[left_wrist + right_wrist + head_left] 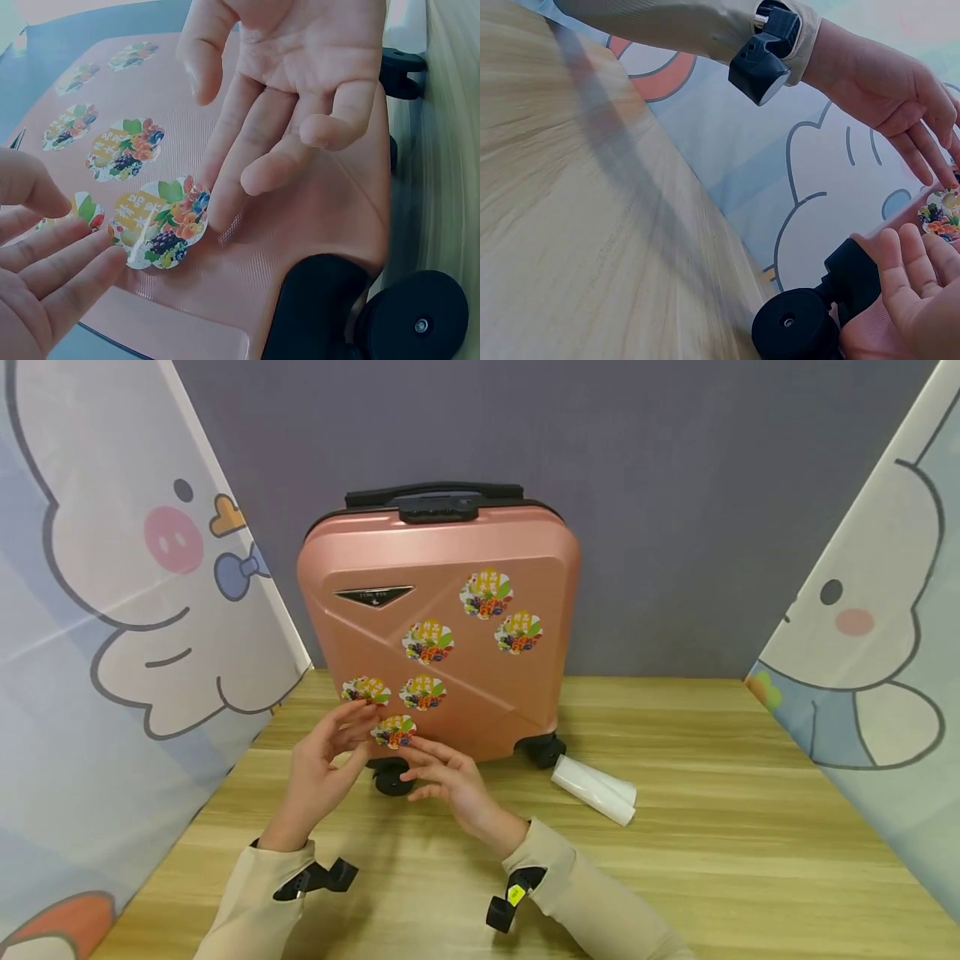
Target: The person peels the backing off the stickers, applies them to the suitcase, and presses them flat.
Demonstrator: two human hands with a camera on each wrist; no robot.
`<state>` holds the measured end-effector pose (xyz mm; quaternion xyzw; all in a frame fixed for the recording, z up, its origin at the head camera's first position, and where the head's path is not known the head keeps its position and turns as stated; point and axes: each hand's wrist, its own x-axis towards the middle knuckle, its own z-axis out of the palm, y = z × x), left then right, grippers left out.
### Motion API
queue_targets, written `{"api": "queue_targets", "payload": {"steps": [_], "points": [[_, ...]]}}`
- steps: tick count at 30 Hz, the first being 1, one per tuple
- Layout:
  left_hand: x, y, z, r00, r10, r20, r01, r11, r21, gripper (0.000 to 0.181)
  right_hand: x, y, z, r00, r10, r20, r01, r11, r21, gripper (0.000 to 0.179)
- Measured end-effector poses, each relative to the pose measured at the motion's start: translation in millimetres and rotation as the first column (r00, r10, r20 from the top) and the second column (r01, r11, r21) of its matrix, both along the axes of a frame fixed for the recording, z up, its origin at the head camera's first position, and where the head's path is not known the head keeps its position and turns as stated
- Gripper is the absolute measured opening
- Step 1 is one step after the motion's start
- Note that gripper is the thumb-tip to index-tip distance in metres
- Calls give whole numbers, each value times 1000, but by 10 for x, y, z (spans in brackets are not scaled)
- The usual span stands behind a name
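Note:
A pink hard-shell suitcase (480,722) stands upright, with several round fruit-print stickers on its front. Both hands are at the lowest sticker (393,732), near the bottom left corner. My left hand (322,768) has its fingertips at the sticker's left edge, overlapping the sticker above (365,689) in the head view. On the other side, the fingers of my right hand (461,789) reach to its right edge. In the left wrist view this sticker (169,225) lies against the ribbed shell between the two hands, its surface shiny. Fingers on both hands are loosely extended.
A white roll (595,789) lies on the wooden table (712,827) by the suitcase's right wheel (542,749). Another wheel (393,778) sits just below the hands. Behind is a grey wall (712,527), with cartoon-printed panels (97,760) at both sides.

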<state>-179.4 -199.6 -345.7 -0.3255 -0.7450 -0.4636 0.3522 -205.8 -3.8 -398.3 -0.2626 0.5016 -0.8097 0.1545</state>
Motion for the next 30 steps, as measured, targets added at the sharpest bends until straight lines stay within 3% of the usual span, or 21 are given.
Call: {"api": "queue_targets", "payload": {"steps": [10, 14, 19, 30], "points": [[7, -42, -54, 998, -47, 44, 51, 995, -91, 66, 2, 10, 25, 1000, 19, 3, -19, 1000, 20, 55], [9, -43, -77, 996, -69, 56, 75, 990, -122, 79, 22, 6, 45, 999, 37, 35, -38, 999, 14, 56], [-4, -31, -120, 997, -68, 25, 71, 982, -176, 93, 62, 9, 92, 993, 75, 96, -75, 997, -1, 59], [-11, -36, -196, 989, -133, 61, 141, 977, -159, 97, 106, 15, 184, 972, 157, 172, -152, 987, -44, 63]]}}
